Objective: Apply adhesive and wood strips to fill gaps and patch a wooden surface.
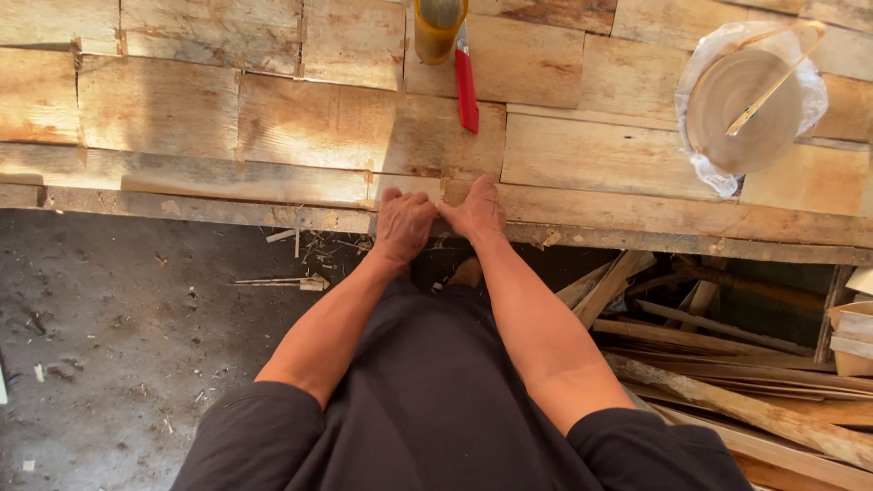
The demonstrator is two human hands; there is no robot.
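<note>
Basically both hands sit side by side at the near edge of the plank workbench (273, 127), about the middle of that edge. Left hand (401, 225) is curled knuckles-up, fingers folded down over the edge. Right hand (476, 211) lies flatter, fingers bent onto the boards, thumb side touching the left hand. Hands are pressed close together; cannot tell if they pinch anything, since whatever is between the fingertips is hidden. A small pale wood piece (411, 185) shows on the bench just beyond the left hand's knuckles, touching or nearly so; can't tell which.

At the far edge, straight out from the hands, stands a yellow cup (438, 29), cut off by the frame. Red utility knife (466, 84) lies just right of it, touching or almost, handle pointing toward the near edge. Far right corner: a roll of thin wood strip (738, 111) in a clear plastic bag, with a loose strip end looping over the top.

Below the bench on the right is a heap of scrap slats and sticks (727, 364). On the left, grey dirt floor (118, 336) with splinters and a few thin sticks under the bench edge. Person wears a dark short-sleeved top, forearms bare.
</note>
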